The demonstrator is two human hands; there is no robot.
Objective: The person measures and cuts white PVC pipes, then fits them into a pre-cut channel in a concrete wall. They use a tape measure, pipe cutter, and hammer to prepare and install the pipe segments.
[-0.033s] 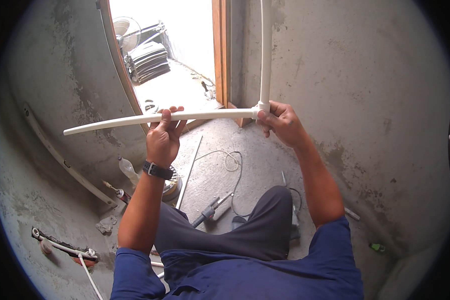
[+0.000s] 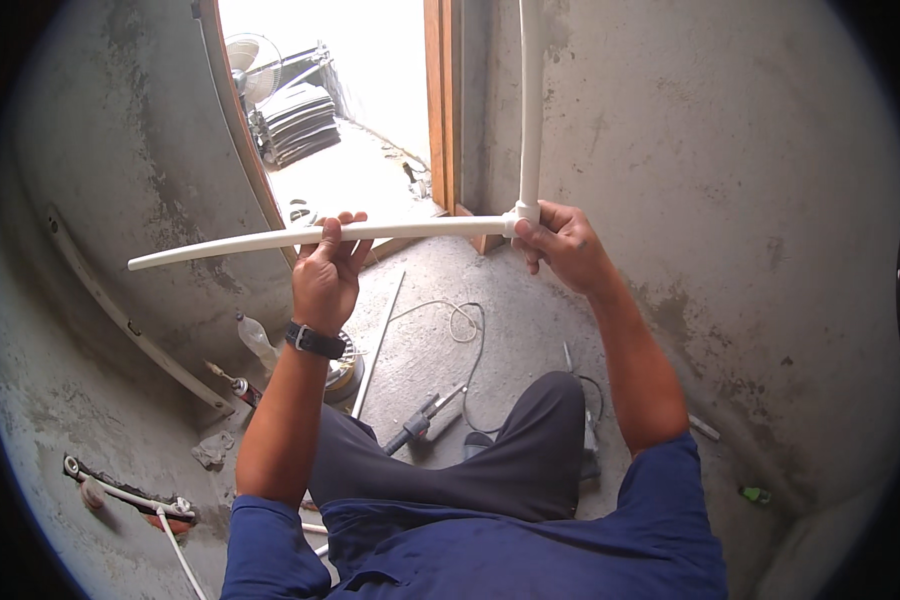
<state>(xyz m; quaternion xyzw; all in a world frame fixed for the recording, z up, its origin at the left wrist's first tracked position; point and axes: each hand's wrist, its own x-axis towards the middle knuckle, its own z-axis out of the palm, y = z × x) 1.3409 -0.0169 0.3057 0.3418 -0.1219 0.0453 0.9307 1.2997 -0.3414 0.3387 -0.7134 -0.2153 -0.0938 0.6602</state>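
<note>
White plastic pipe runs level in front of the person, gripped from below by the left hand, fingers curled over it. The right hand is closed around the joint where this pipe meets an upright pipe against the concrete wall. Below, on the floor, lie a loose cord, a tool and a clear bottle.

A person's left hand grips a long white pipe held level; the right hand clasps its elbow joint, where another pipe rises. Concrete floor below.
</note>
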